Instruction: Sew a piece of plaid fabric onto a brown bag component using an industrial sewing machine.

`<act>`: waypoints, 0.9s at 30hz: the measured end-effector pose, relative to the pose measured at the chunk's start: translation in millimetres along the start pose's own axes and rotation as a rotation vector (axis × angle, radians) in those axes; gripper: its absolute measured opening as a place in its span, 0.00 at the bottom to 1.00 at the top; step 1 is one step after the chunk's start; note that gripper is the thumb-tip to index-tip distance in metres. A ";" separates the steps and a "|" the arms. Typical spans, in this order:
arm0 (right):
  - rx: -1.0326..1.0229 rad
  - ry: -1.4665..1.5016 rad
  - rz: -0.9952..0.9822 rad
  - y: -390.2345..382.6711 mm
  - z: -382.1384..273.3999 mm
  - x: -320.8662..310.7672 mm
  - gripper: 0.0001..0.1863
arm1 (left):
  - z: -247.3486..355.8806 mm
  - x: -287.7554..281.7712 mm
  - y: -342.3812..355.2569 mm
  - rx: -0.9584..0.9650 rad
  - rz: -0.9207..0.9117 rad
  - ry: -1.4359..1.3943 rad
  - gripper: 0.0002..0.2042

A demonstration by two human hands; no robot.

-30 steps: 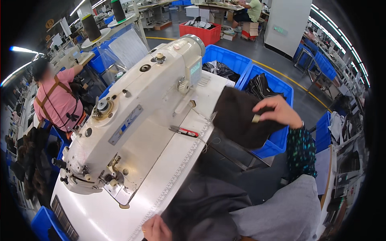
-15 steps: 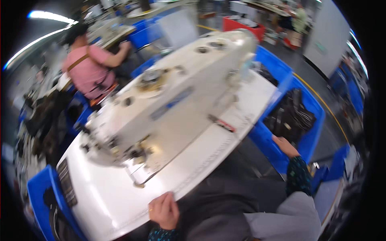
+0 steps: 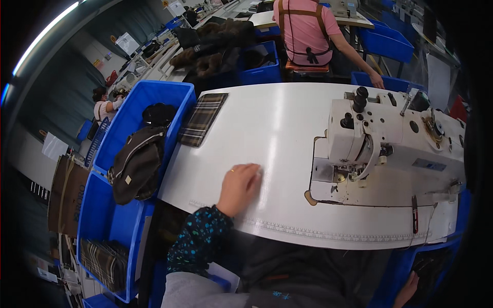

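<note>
My left hand [image 3: 239, 190] rests on the white sewing table [image 3: 241, 133], fingers curled in together, with nothing visible in them. To its right stands a white sewing machine [image 3: 395, 138]. Low at the right edge, my right hand [image 3: 407, 291] shows only in part, beside dark material [image 3: 429, 264] in a blue bin; its grip is hidden. A folded plaid cloth piece [image 3: 204, 119] lies on the table's far left corner. Left of the table, a blue bin [image 3: 133, 97] holds a dark brown bag-like piece [image 3: 138, 164] with a pale zip-like edge.
A nearer blue bin [image 3: 105, 195] at the left contains stacked plaid pieces [image 3: 105, 264]. Small red-handled snips [image 3: 415, 214] lie by the machine. Beyond the table, a person in pink [image 3: 308, 36] sits with their back to me, beside dark furry material [image 3: 215, 46].
My view has swung left, bringing the left bins into full sight. My left hand now lies farther onto the tabletop. My right hand has left the bin rim where it rested.
</note>
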State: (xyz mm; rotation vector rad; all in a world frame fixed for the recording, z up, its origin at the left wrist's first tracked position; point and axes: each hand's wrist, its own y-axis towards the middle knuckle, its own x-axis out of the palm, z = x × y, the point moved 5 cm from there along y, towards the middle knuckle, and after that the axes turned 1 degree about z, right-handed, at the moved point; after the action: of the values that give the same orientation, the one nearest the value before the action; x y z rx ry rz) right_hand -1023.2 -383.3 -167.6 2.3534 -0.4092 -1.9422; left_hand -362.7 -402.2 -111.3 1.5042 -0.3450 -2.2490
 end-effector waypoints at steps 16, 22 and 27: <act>-0.444 0.081 0.065 20.3 -47.0 49.5 0.13 | -216.8 -78.7 39.6 -0.585 0.053 0.425 0.10; -0.820 0.435 0.104 5.0 -198.7 23.2 0.07 | -44.1 18.1 -0.7 -0.401 -0.470 -0.636 0.14; -1.112 0.635 -0.221 -34.7 -367.7 24.0 0.26 | 28.2 46.7 -38.9 -0.522 -0.507 -1.051 0.14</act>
State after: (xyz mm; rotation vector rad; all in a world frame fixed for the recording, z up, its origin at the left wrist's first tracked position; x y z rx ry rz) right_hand -656.0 -399.7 -123.4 2.0087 0.7820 -0.8834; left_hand -411.9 -390.1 -155.0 0.0517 0.3788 -3.0277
